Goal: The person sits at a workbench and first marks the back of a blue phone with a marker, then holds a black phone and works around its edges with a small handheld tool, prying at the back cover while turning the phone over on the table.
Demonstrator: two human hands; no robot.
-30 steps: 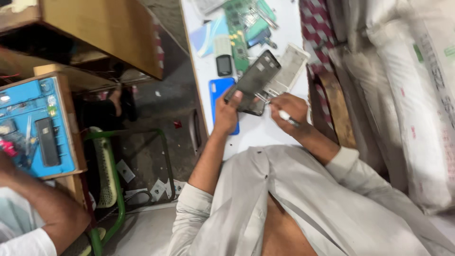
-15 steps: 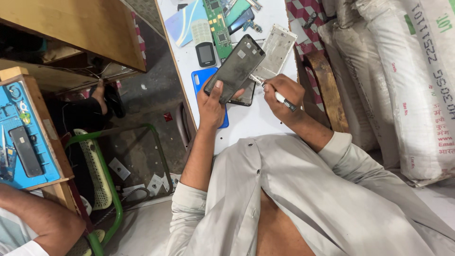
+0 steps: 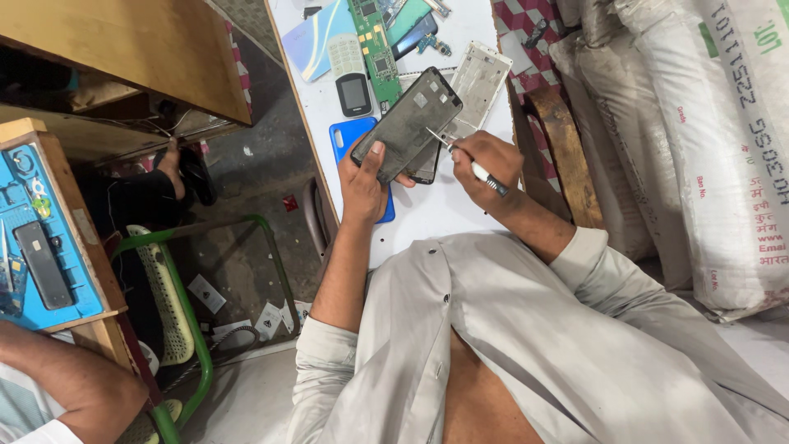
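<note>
My left hand (image 3: 364,179) grips a dark opened phone body (image 3: 407,123) by its lower end and holds it tilted over the white table (image 3: 436,210). My right hand (image 3: 486,160) holds a thin screwdriver (image 3: 472,164) with a white handle; its metal tip touches the right edge of the phone body. A second dark panel lies just beneath the phone. A white phone frame (image 3: 477,80) lies on the table right behind my right hand, and a blue phone cover (image 3: 352,138) lies under my left hand.
Farther back on the table lie a green circuit board (image 3: 374,45), a small keypad phone (image 3: 354,92) and loose parts. White sacks (image 3: 715,148) stand at the right. At the left, another person's arm (image 3: 57,382) rests by a blue work mat (image 3: 37,238) on a wooden bench.
The view has shifted, so the table and hands sit further right and nearer. My hands keep their grip; the screwdriver tip stays at the phone's edge.
</note>
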